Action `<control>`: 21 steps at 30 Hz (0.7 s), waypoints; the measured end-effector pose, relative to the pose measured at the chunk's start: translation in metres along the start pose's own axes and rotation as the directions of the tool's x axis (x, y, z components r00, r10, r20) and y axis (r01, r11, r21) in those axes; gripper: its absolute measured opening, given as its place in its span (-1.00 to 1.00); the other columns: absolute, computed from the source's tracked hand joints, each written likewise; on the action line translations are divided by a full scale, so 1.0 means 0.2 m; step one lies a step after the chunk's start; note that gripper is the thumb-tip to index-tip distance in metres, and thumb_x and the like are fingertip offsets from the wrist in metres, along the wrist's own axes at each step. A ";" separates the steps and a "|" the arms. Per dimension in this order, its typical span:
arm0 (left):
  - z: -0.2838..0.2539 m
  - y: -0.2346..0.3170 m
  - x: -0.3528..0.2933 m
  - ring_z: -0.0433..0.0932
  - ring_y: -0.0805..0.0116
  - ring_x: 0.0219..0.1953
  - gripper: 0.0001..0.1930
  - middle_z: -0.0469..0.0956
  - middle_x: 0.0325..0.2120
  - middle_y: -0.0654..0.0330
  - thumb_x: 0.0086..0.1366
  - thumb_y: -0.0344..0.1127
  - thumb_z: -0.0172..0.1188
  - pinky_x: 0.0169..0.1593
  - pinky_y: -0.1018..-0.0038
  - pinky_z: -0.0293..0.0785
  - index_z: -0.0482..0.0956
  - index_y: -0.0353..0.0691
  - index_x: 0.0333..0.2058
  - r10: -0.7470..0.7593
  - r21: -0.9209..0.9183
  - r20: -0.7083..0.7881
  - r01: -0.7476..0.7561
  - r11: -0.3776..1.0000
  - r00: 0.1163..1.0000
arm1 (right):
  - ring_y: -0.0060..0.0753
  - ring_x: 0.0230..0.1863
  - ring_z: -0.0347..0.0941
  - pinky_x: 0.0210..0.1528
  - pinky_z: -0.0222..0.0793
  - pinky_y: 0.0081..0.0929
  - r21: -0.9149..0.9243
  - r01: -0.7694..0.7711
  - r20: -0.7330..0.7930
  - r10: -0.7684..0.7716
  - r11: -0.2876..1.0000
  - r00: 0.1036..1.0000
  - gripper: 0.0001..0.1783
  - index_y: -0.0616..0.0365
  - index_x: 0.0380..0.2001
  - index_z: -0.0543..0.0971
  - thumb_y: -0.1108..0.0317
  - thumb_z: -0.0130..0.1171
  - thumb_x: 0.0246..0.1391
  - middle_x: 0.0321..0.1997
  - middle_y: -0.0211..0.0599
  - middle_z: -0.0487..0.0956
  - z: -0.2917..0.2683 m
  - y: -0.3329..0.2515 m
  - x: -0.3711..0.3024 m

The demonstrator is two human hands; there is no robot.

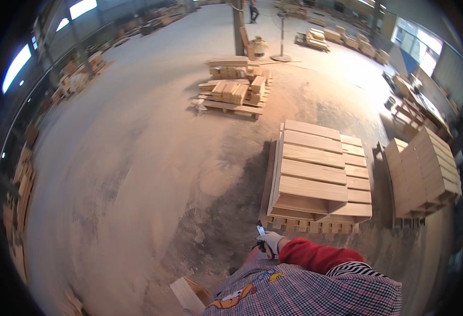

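My right hand [271, 241], in a pale glove below a red sleeve, is in front of my checked apron. Its fingers are closed around a small tool with a bright silver blade-like tip [261, 229] and a dark lower part; its exact kind is too small to tell. Just beyond the hand, a stack of slatted wooden boxes [312, 171] rests on a wooden pallet [315, 226], apart from the tool. My left hand does not show. By the apron's left side is an open-ended wooden piece [188, 296], partly cut off by the lower edge.
More stacked wooden boxes [423, 171] stand to the right. Ahead, a pallet [231, 106] carries bundled boards [230, 91] near a post [239, 29] and a stand with a round base [281, 58]. Timber lines the left wall. A person [253, 11] is far off.
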State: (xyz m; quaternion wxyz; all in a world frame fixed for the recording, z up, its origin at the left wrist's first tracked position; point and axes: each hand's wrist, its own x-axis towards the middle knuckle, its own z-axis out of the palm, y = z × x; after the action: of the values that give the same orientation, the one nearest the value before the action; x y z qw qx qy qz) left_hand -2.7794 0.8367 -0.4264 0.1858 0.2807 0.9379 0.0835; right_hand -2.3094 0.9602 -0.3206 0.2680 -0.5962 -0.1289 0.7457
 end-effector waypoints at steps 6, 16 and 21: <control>-0.11 0.56 0.76 0.53 -0.15 -0.20 -0.27 0.57 -0.32 -0.19 0.31 0.25 -0.32 -0.15 0.10 0.43 0.60 -0.37 -0.27 0.107 0.028 0.007 -0.107 0.994 0.994 | -0.26 -0.62 0.44 -0.60 0.37 -0.33 0.071 0.035 -0.031 -0.033 0.997 0.999 -0.90 0.13 -0.29 0.46 0.37 0.09 0.13 -0.49 -0.21 0.54 0.16 -0.42 0.32; 0.00 1.99 1.45 0.52 -0.19 -0.17 -0.23 0.56 -0.30 -0.21 0.30 0.27 -0.35 -0.12 0.07 0.43 0.61 -0.37 -0.26 0.305 0.087 0.080 -0.311 0.946 0.949 | -0.34 -0.59 0.42 -0.55 0.38 -0.34 0.322 0.195 -0.175 -0.144 0.926 0.974 -0.89 0.12 -0.28 0.45 0.37 0.09 0.12 -0.49 -0.26 0.53 0.09 -1.41 0.93; 0.25 2.69 1.62 0.52 -0.21 -0.16 -0.22 0.56 -0.29 -0.22 0.30 0.29 -0.37 -0.11 0.06 0.42 0.61 -0.37 -0.26 0.409 0.165 0.196 -0.441 0.882 0.891 | -0.32 -0.55 0.45 -0.53 0.39 -0.33 0.295 0.309 -0.267 -0.233 0.904 0.935 -0.83 0.15 -0.23 0.48 0.38 0.11 0.10 -0.47 -0.24 0.54 -0.12 -1.66 1.12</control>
State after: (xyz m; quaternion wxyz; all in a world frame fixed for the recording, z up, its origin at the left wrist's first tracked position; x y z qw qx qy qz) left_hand -2.7433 1.4659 -0.4295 0.2056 0.5031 0.8394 0.0032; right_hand -2.2366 1.3542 -0.3407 0.4790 -0.5992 -0.0522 0.6394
